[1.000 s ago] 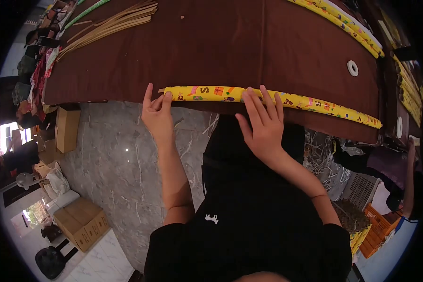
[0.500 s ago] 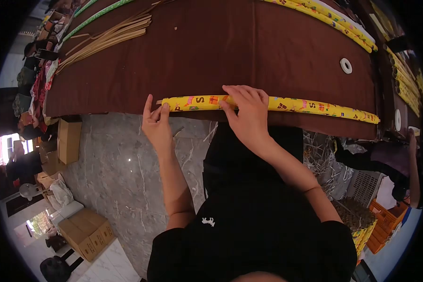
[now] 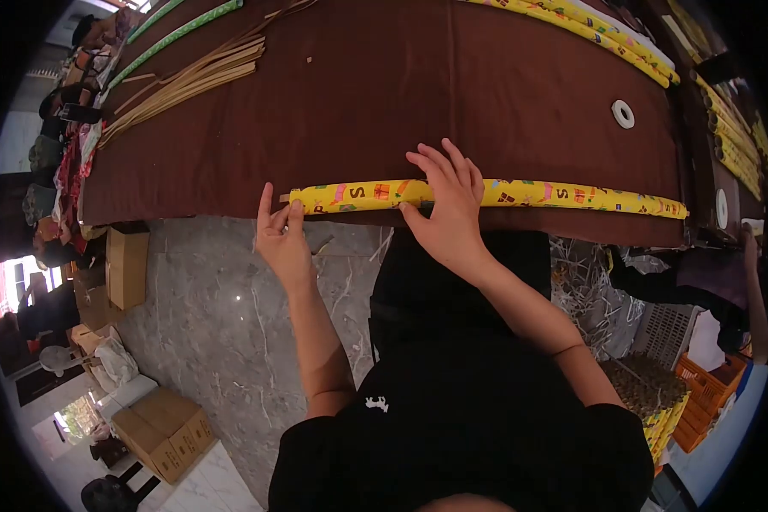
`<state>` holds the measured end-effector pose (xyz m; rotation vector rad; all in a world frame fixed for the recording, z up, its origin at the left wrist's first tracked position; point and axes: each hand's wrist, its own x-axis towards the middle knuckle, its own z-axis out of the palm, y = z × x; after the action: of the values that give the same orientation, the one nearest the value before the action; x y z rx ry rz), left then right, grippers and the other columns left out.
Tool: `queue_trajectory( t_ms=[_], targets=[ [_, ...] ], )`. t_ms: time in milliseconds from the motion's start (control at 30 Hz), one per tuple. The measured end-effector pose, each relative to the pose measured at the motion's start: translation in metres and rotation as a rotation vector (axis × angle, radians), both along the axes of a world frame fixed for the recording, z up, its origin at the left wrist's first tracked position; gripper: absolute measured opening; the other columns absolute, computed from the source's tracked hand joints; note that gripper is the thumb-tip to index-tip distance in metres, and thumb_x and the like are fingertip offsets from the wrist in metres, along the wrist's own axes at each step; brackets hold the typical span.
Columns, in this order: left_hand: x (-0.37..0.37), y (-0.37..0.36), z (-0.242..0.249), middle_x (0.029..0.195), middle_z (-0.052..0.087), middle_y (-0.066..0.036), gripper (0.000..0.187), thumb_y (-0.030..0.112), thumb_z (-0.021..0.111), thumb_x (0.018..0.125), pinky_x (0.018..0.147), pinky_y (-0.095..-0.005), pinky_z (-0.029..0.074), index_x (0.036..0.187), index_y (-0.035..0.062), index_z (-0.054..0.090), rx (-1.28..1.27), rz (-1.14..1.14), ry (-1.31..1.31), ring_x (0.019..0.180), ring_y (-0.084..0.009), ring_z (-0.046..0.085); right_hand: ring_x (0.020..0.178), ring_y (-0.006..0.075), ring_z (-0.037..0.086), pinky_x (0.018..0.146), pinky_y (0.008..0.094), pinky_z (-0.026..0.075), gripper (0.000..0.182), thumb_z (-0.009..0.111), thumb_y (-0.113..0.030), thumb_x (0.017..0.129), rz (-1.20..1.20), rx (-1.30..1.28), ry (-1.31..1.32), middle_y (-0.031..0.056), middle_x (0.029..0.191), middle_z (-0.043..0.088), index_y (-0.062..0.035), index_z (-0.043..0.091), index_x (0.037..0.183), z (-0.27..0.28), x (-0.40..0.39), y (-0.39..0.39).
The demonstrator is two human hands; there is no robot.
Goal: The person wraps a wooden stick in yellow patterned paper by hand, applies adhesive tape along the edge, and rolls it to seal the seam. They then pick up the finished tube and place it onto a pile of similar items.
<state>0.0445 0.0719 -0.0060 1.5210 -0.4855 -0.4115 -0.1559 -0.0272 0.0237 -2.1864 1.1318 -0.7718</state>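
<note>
A long roll of yellow wrapping paper, printed with gifts and letters, lies along the near edge of the brown-covered table. My left hand is at its left end, thumb against the paper, index finger stretched out beyond the end and the others curled. A short brown strip end sticks out there between thumb and index finger. Over the roll's middle, my right hand has its fingers spread and raised above the far side, while the thumb touches the near side. What lies under that palm is hidden.
Yellow wrapped rolls lie at the far right, near a white tape ring. Thin brown strips and green rolls are at the far left. Another person is at right. Cardboard boxes stand on the floor.
My right hand's fingers have lifted and spread from the roll. The roll's left end has shifted slightly toward me, and my left hand has moved slightly with it.
</note>
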Motion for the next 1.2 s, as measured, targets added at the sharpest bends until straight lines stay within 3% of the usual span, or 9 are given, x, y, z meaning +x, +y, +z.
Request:
queue_trajectory(
  t_ms=[100, 200, 333, 567, 900, 1000, 1067, 1200],
  targets=[
    [0.001, 0.002, -0.002, 0.084, 0.070, 0.000, 0.051, 0.001, 0.070, 0.088, 0.092, -0.0229, 0.040, 0.136, -0.0031, 0.053, 0.051, 0.027, 0.020, 0.081, -0.0031, 0.053, 0.144, 0.0319, 0.026, 0.118, 0.0484, 0.013, 0.058, 0.070, -0.015, 0.079, 0.009, 0.049, -0.043, 0.0128, 0.141, 0.047, -0.0051, 0.050, 0.132, 0.000, -0.002, -0.002],
    [0.005, 0.003, -0.004, 0.084, 0.069, -0.003, 0.055, 0.001, 0.065, 0.091, 0.094, -0.0228, 0.043, 0.141, -0.0068, 0.044, 0.075, 0.022, -0.045, 0.085, -0.0052, 0.060, 0.145, 0.0313, 0.024, 0.119, 0.0478, 0.012, 0.058, 0.069, -0.015, 0.080, -0.022, 0.055, -0.055, 0.0128, 0.143, 0.046, -0.0048, 0.048, 0.134, -0.001, 0.002, -0.001],
    [0.000, 0.003, 0.000, 0.084, 0.069, -0.003, 0.054, 0.000, 0.065, 0.091, 0.092, -0.0221, 0.044, 0.141, -0.0063, 0.045, 0.048, -0.008, -0.016, 0.085, -0.0054, 0.060, 0.147, 0.0277, 0.024, 0.118, 0.0465, 0.010, 0.057, 0.070, -0.016, 0.082, -0.086, 0.001, 0.009, 0.0082, 0.144, 0.047, -0.0083, 0.050, 0.134, -0.004, 0.008, 0.001],
    [-0.001, 0.002, 0.003, 0.084, 0.069, -0.003, 0.054, -0.001, 0.065, 0.090, 0.091, -0.0213, 0.045, 0.140, -0.0070, 0.045, 0.110, 0.010, -0.048, 0.083, -0.0046, 0.059, 0.148, 0.0279, 0.021, 0.118, 0.0468, 0.009, 0.060, 0.070, -0.018, 0.080, -0.109, -0.001, 0.042, 0.0088, 0.147, 0.044, -0.0081, 0.049, 0.135, -0.002, 0.010, 0.001],
    [0.000, -0.002, 0.001, 0.079, 0.067, 0.000, 0.053, -0.002, 0.065, 0.090, 0.092, -0.0209, 0.043, 0.140, -0.0069, 0.046, 0.056, 0.047, 0.023, 0.081, -0.0031, 0.057, 0.149, 0.0323, 0.017, 0.119, 0.0511, 0.009, 0.072, 0.070, -0.016, 0.076, -0.076, -0.028, 0.063, 0.0155, 0.149, 0.038, -0.0013, 0.038, 0.139, 0.001, 0.009, 0.001],
    [-0.002, 0.000, 0.000, 0.081, 0.066, 0.003, 0.051, -0.002, 0.068, 0.088, 0.092, -0.0217, 0.040, 0.137, -0.0001, 0.054, 0.027, 0.026, 0.027, 0.081, -0.0026, 0.054, 0.149, 0.0311, 0.017, 0.119, 0.0496, 0.009, 0.075, 0.072, -0.015, 0.075, -0.078, -0.013, 0.044, 0.0137, 0.150, 0.038, -0.0038, 0.037, 0.140, 0.001, 0.008, 0.002],
    [-0.004, -0.001, 0.006, 0.081, 0.068, -0.001, 0.054, -0.002, 0.065, 0.090, 0.091, -0.0207, 0.043, 0.140, -0.0069, 0.046, 0.054, 0.011, 0.022, 0.080, -0.0032, 0.057, 0.150, 0.0299, 0.017, 0.119, 0.0484, 0.008, 0.076, 0.074, -0.014, 0.075, -0.092, -0.009, 0.021, 0.0118, 0.151, 0.038, -0.0062, 0.037, 0.141, 0.003, 0.008, 0.002],
    [0.001, 0.001, 0.000, 0.083, 0.068, -0.001, 0.054, -0.001, 0.066, 0.090, 0.091, -0.0210, 0.043, 0.140, -0.0069, 0.046, 0.037, -0.021, -0.020, 0.081, -0.0037, 0.057, 0.150, 0.0318, 0.015, 0.119, 0.0487, 0.008, 0.080, 0.072, -0.014, 0.075, -0.055, 0.011, 0.003, 0.0146, 0.151, 0.036, -0.0034, 0.033, 0.143, 0.008, 0.003, 0.003]
  ],
)
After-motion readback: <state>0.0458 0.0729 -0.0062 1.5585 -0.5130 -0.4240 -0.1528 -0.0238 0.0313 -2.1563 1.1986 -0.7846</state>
